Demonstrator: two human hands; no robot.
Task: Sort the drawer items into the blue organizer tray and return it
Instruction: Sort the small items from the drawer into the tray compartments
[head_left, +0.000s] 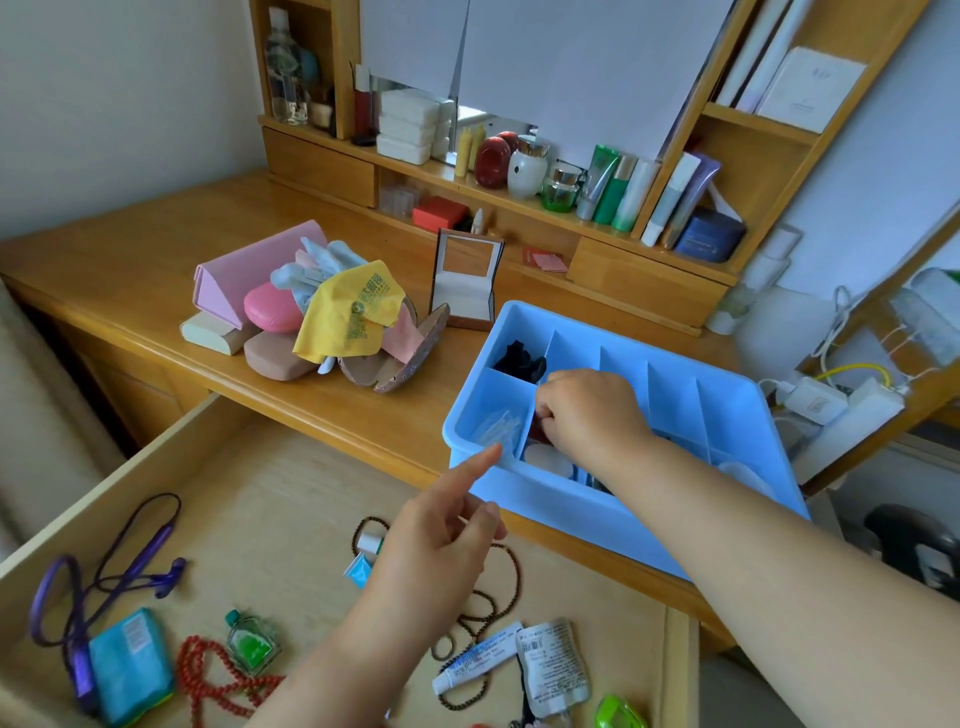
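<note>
1. Head view, the desk: the blue organizer tray (727, 395) is seen resting on the wooden desk (156, 270), at the front edge just above the open drawer (260, 493); a black item (519, 358) is lodged in a far-left compartment, and clear plastic pieces (496, 428) are seen in the near-left one.
2. The right hand (587, 415) is reached down into the tray's middle section — fingers curled, apparently pinched on something small and dark; what it is cannot be told.
3. The left hand (441, 535) is held above the drawer, forefinger stretched toward the tray's near-left corner, the other fingers loosely bent; nothing is gripped.
4. In the drawer, items are scattered: a purple corded earphone set (104, 577) at left, a teal packet (130, 665) beside it, red beads (208, 675), a small green bottle (252, 642), a white tube (478, 660), a silver sachet (556, 665) and a string of brown beads (493, 597) partly hidden under the left wrist.
5. Further back on the desk, a heap is noted — a pink case (244, 270), a yellow cloth (353, 317), an open patterned glasses case (410, 353) — well apart from the tray's left side.
</note>
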